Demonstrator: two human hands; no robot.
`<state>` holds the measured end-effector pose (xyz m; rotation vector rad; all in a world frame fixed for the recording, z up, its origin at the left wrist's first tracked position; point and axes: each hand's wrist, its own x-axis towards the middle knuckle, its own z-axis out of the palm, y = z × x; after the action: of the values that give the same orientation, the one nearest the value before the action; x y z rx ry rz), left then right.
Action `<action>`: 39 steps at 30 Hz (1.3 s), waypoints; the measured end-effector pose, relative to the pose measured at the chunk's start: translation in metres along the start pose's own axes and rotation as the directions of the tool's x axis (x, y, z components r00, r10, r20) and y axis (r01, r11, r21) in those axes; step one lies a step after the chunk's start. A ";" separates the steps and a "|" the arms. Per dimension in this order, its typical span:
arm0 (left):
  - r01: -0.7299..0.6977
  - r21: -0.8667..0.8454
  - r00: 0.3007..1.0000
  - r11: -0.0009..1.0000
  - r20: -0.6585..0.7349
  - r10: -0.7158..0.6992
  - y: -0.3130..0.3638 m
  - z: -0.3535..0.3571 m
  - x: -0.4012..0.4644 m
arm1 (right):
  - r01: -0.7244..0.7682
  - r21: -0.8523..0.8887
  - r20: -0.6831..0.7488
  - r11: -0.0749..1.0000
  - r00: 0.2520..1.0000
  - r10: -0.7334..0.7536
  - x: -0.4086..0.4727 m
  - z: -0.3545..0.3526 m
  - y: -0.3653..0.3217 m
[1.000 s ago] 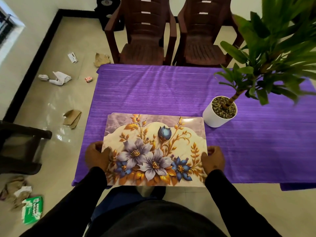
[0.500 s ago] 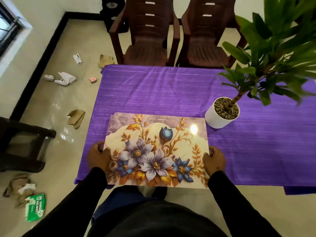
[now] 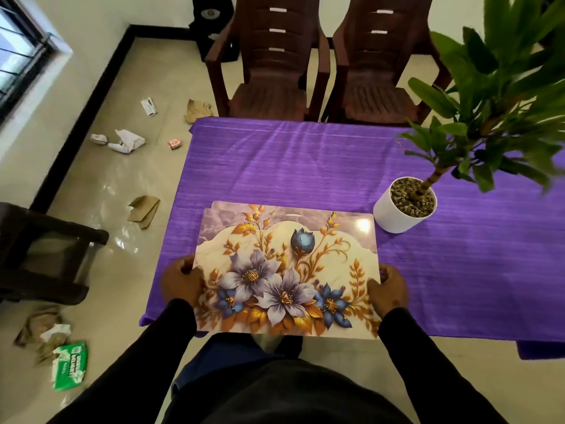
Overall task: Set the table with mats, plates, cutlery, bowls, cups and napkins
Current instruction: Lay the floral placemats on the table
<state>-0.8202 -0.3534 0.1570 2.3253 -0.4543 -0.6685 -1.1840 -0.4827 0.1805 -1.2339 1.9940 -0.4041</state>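
Both hands are gripping the stack of floral mats (image 3: pixel 287 270) by its short edges, left hand (image 3: pixel 181 283) and right hand (image 3: pixel 387 289) curled round them, at the near edge of the purple-clothed table (image 3: pixel 305 166), overhanging slightly. Mats are looking thin, light, stiffish and glossy, likely slippery, so edge pinching suits. The green packet (image 3: pixel 71 365) on the floor is showing blurred white lettering, unreadable.

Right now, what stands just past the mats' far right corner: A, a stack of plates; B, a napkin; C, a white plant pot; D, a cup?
C: a white plant pot filled with pebbles stands on the purple cloth just beyond the mats.
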 end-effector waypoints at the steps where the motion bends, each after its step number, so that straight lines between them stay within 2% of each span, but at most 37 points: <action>1: 0.009 -0.004 1.000 1.000 0.003 -0.009 0.002 -0.001 -0.002 | -0.002 -0.009 0.004 1.000 1.000 0.002 0.000 0.000 -0.001; 13: 0.076 -0.041 0.996 0.996 -0.033 -0.077 0.007 -0.003 -0.002 | 0.011 0.001 0.006 1.000 1.000 -0.011 0.009 0.001 -0.003; 18: 0.031 -0.052 0.999 0.998 -0.024 -0.032 0.015 -0.009 0.000 | 0.036 0.049 0.013 0.998 0.999 -0.037 0.009 -0.003 0.005; 22: 0.032 -0.138 0.999 0.990 0.021 -0.029 0.015 -0.017 0.004 | 0.014 0.094 0.035 0.996 0.999 -0.018 0.009 -0.008 0.011; 25: 0.087 -0.227 0.994 0.970 0.078 -0.071 0.010 -0.021 0.009 | 0.006 0.150 0.008 0.989 1.000 -0.007 0.003 -0.013 0.010; 30: 0.102 -0.245 0.984 0.964 0.165 -0.063 0.006 -0.025 0.018 | 0.002 0.203 -0.065 0.979 0.998 0.012 -0.009 -0.021 0.007; 34: 0.099 -0.223 0.977 0.970 0.207 -0.052 0.009 -0.025 0.019 | -0.002 0.141 -0.108 0.990 0.994 0.017 -0.011 -0.020 0.006; 39: 0.018 -0.148 0.975 0.989 0.223 0.016 0.014 -0.020 0.019 | -0.031 0.027 -0.099 0.999 0.994 0.033 0.000 -0.008 0.002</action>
<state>-0.7954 -0.3628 0.1731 2.1185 -0.4867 -0.9386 -1.1910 -0.4826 0.1853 -1.1852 2.0841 -0.4816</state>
